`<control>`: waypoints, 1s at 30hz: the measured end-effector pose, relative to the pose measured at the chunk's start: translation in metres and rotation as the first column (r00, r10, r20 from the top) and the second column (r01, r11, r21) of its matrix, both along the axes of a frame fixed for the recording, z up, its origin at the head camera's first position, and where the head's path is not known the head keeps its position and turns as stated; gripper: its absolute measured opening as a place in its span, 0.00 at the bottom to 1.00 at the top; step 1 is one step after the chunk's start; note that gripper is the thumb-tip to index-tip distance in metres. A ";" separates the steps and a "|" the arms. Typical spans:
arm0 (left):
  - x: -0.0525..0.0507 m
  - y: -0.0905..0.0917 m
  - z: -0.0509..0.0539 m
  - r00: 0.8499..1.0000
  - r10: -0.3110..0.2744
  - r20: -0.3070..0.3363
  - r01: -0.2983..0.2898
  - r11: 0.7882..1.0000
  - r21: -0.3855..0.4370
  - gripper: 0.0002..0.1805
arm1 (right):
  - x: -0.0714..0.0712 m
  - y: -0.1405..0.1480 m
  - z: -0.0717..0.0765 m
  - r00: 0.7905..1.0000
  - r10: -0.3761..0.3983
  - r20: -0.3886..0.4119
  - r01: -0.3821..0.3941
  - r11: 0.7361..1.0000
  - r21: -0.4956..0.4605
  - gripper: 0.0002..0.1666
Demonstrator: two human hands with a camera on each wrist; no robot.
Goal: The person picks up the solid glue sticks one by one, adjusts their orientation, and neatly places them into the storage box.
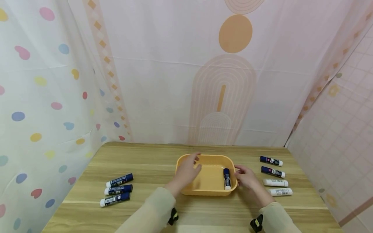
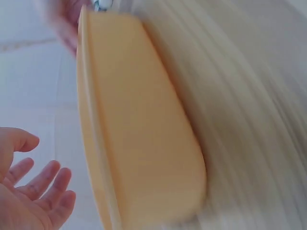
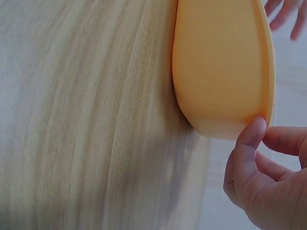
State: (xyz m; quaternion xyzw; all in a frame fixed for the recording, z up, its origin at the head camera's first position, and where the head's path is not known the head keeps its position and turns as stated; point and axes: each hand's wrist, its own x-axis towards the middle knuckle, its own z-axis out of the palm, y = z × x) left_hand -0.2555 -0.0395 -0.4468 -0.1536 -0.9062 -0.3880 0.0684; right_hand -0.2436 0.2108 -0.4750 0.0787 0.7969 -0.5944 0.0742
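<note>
A shallow yellow-orange plastic tray (image 1: 208, 178) sits on the table, with one dark blue and white glue stick (image 1: 227, 179) lying along its right end. My right hand (image 1: 247, 178) pinches the tray's right rim between thumb and fingers; the right wrist view shows the same right hand (image 3: 268, 177) at the tray's corner (image 3: 220, 72). Over the tray's left side hovers my left hand (image 1: 186, 171), holding nothing. In the left wrist view, that left hand (image 2: 36, 196) has its fingers loosely spread, apart from the tray wall (image 2: 139, 120).
Left of the tray, three blue and white glue sticks (image 1: 118, 190) lie side by side. To its right lie two blue glue sticks (image 1: 273, 171) and two white tubes (image 1: 275, 183) in a column. A patterned curtain (image 1: 157, 97) hangs behind the wooden table (image 1: 145, 155).
</note>
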 end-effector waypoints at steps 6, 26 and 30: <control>-0.001 -0.058 -0.003 0.985 0.136 -0.110 -0.135 0.991 0.021 0.25 | -0.002 0.000 -0.001 1.000 -0.003 0.007 0.003 1.000 -0.002 0.26; 0.037 -0.218 -0.026 0.989 0.145 -0.028 -0.147 0.944 -0.294 0.32 | -0.001 0.001 -0.002 1.000 0.020 0.002 -0.020 1.000 0.010 0.26; 0.037 -0.239 -0.034 0.993 0.120 -0.017 -0.119 0.936 -0.331 0.32 | 0.000 0.001 -0.001 1.000 0.017 0.011 -0.017 1.000 -0.005 0.27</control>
